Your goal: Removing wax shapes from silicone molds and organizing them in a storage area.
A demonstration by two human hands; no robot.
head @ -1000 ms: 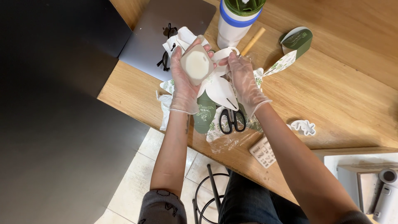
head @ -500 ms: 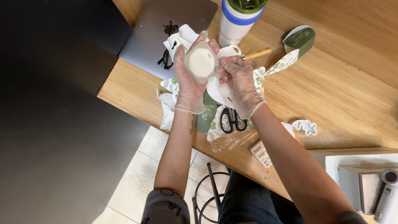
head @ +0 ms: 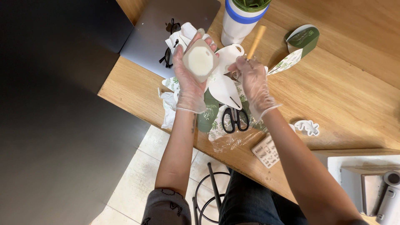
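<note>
The person's gloved left hand (head: 189,79) is holding a small squarish clear mould filled with pale cream wax-like material (head: 200,61), lifted above the wooden worktop (head: 341,87) and tilted toward the camera; the grip is closed around the mould's edges, fingertips showing over its far rim. The gloved right hand (head: 254,81) is resting lower, just right of the mould, fingers curled on something among the white cut-out paper shapes (head: 224,85); whether that grip is actually pinching anything cannot be told. Black-handled scissors (head: 234,118) are lying near the worktop's near edge, on leaf-printed green and white paper (head: 212,121) and crinkled clear plastic wrap (head: 227,139). A white tumbler with a blue band (head: 239,23) is standing far of the hands, a wooden stick (head: 256,41) beside it, and black-framed glasses (head: 168,54) are sitting on a grey closed laptop (head: 166,25) to the left.

As a judgement, the thin gloves look slippery, so the tilted mould could slide out and drop onto the scissors or past the near edge to the floor. Squeezing harder might crack or dent the pale fill.
</note>
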